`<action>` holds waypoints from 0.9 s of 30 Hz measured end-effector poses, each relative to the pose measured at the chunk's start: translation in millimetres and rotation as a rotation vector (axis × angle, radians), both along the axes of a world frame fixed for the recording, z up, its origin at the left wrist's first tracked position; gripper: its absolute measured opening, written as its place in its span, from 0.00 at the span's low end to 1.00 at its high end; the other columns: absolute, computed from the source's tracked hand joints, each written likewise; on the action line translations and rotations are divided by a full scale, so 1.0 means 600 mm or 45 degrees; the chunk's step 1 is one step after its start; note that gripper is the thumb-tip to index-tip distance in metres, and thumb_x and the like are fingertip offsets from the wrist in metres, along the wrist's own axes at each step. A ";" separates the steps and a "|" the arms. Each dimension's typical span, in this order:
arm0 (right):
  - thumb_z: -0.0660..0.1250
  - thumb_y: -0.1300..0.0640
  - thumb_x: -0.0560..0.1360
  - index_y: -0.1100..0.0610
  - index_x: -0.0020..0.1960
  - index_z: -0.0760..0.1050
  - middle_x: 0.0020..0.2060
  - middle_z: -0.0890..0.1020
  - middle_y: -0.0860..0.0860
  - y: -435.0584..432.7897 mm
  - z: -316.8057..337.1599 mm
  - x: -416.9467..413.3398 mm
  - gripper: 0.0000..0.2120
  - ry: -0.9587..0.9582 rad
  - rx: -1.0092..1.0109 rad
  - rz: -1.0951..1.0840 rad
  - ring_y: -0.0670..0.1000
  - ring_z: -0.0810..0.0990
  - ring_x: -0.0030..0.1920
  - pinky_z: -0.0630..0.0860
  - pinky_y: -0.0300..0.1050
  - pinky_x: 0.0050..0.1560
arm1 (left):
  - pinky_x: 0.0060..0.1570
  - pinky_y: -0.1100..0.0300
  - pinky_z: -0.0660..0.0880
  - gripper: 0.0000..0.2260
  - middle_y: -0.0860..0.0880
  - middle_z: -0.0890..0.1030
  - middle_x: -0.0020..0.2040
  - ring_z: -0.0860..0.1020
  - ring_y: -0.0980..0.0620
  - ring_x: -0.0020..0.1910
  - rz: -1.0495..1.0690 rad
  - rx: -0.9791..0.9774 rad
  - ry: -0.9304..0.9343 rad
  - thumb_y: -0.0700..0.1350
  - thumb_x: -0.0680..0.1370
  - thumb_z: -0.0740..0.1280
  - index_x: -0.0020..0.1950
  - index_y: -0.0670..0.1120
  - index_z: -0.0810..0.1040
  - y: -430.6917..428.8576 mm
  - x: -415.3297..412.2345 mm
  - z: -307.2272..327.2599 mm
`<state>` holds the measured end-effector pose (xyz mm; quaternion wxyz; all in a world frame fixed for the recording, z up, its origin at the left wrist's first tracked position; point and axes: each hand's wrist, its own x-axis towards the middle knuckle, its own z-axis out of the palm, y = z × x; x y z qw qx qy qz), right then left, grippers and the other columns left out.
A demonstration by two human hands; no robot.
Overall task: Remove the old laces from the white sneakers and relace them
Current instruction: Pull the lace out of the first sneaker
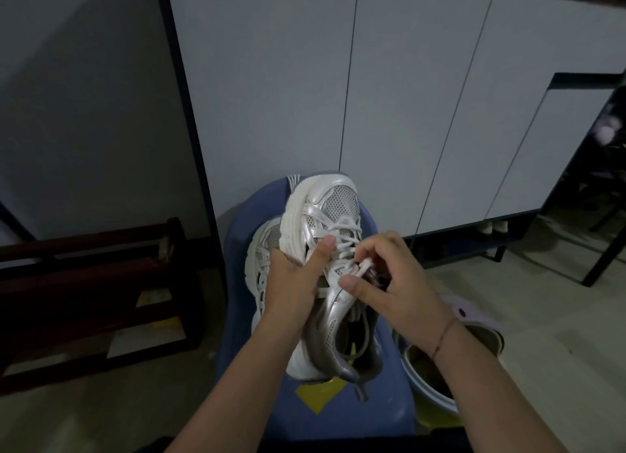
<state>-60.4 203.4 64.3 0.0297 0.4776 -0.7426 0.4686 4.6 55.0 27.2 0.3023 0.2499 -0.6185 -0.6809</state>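
Observer: Forearms enter from the bottom edge, both reaching to one white sneaker point(325, 215) with its toe pointing away, held above a blue stool point(382, 405).
Recorder: Grip, left side?
Observer: Her or his left hand point(293, 279) wraps the sole edge, fingers curled behind, thumb laid up along the lace point(343, 246) rows.
Recorder: Other side?
Observer: On the other side the right hand point(389, 283) has its fingers curled and pinches a loose loop of the lace just above the tongue opening. Thin dark cord point(443, 334) round that wrist.
Recorder: Lace status?
Observer: Crossed through the eyelets toward the toe; slack near the collar.
Recorder: Its pair?
Observer: One second sneaker point(262, 246) lies on the stool, behind and left of the held one, partly hidden by the left hand. Lacing unreadable.
Recorder: Surroundings?
Observer: Yellow sticker point(318, 398) on the seat below the heel. Pale basin point(437, 403) just right of the stool, under the right forearm; lilac slipper point(464, 312) beyond it. Dark wooden rack point(84, 283) at left, grey cabinet point(406, 96) behind.
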 end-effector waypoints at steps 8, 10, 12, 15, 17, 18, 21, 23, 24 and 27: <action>0.69 0.49 0.72 0.54 0.35 0.73 0.37 0.72 0.49 -0.002 0.000 -0.002 0.12 -0.205 -0.134 0.077 0.46 0.72 0.36 0.71 0.34 0.40 | 0.57 0.50 0.79 0.37 0.53 0.83 0.54 0.83 0.55 0.52 0.029 -0.024 -0.049 0.69 0.60 0.75 0.61 0.49 0.74 0.012 0.009 0.012; 0.69 0.52 0.72 0.54 0.32 0.73 0.31 0.72 0.48 -0.003 0.003 -0.003 0.12 -0.642 -0.462 0.147 0.44 0.71 0.33 0.71 0.34 0.37 | 0.58 0.50 0.78 0.37 0.53 0.84 0.55 0.83 0.55 0.53 0.005 0.020 -0.009 0.68 0.61 0.75 0.64 0.50 0.75 0.010 0.007 0.013; 0.71 0.54 0.69 0.54 0.29 0.72 0.28 0.69 0.49 -0.004 0.008 -0.006 0.13 -1.148 -0.818 0.200 0.45 0.67 0.31 0.68 0.36 0.35 | 0.58 0.49 0.78 0.38 0.52 0.84 0.55 0.83 0.53 0.53 -0.008 0.067 0.000 0.69 0.60 0.76 0.64 0.50 0.75 0.010 0.005 0.013; 0.68 0.57 0.72 0.56 0.33 0.71 0.28 0.71 0.49 0.002 0.004 -0.011 0.10 -1.050 -0.637 0.031 0.45 0.69 0.32 0.68 0.41 0.39 | 0.56 0.48 0.79 0.39 0.52 0.84 0.54 0.84 0.52 0.52 -0.014 0.058 -0.036 0.71 0.59 0.75 0.62 0.50 0.75 0.012 0.005 0.010; 0.65 0.60 0.76 0.56 0.38 0.72 0.35 0.76 0.48 0.007 -0.001 -0.010 0.08 -0.580 -0.276 -0.088 0.43 0.73 0.35 0.70 0.40 0.42 | 0.56 0.47 0.79 0.40 0.52 0.84 0.53 0.84 0.51 0.52 0.007 0.049 -0.058 0.72 0.57 0.75 0.61 0.51 0.74 0.011 0.005 0.006; 0.65 0.59 0.77 0.55 0.41 0.73 0.39 0.76 0.48 0.008 -0.001 -0.008 0.06 -0.395 -0.179 -0.098 0.42 0.74 0.37 0.71 0.38 0.44 | 0.56 0.46 0.79 0.40 0.52 0.84 0.53 0.83 0.51 0.52 0.020 0.040 -0.065 0.73 0.56 0.75 0.60 0.52 0.74 0.012 0.006 0.005; 0.66 0.47 0.75 0.53 0.39 0.74 0.42 0.72 0.48 0.003 0.000 0.003 0.11 -0.074 -0.052 -0.083 0.42 0.74 0.41 0.70 0.29 0.45 | 0.56 0.46 0.79 0.36 0.53 0.83 0.53 0.83 0.51 0.52 0.038 0.018 -0.099 0.72 0.56 0.75 0.56 0.55 0.71 0.015 0.008 0.007; 0.67 0.40 0.70 0.54 0.36 0.74 0.41 0.71 0.48 -0.001 -0.003 0.004 0.17 0.051 -0.049 -0.100 0.42 0.74 0.40 0.69 0.27 0.42 | 0.55 0.47 0.79 0.34 0.53 0.83 0.52 0.83 0.52 0.51 0.029 -0.010 -0.120 0.70 0.58 0.75 0.55 0.54 0.71 0.017 0.010 0.011; 0.67 0.39 0.69 0.54 0.35 0.73 0.40 0.71 0.48 -0.002 -0.004 0.002 0.18 0.087 -0.039 -0.113 0.43 0.74 0.39 0.69 0.27 0.41 | 0.55 0.48 0.79 0.33 0.53 0.83 0.52 0.83 0.53 0.51 0.030 -0.025 -0.130 0.70 0.59 0.75 0.55 0.53 0.71 0.018 0.012 0.012; 0.68 0.40 0.70 0.55 0.34 0.72 0.37 0.71 0.48 -0.001 -0.003 0.001 0.18 -0.005 -0.035 -0.070 0.44 0.72 0.36 0.70 0.31 0.39 | 0.50 0.55 0.78 0.25 0.51 0.81 0.51 0.81 0.55 0.48 0.045 -0.029 -0.137 0.63 0.66 0.76 0.52 0.51 0.70 0.021 0.014 0.018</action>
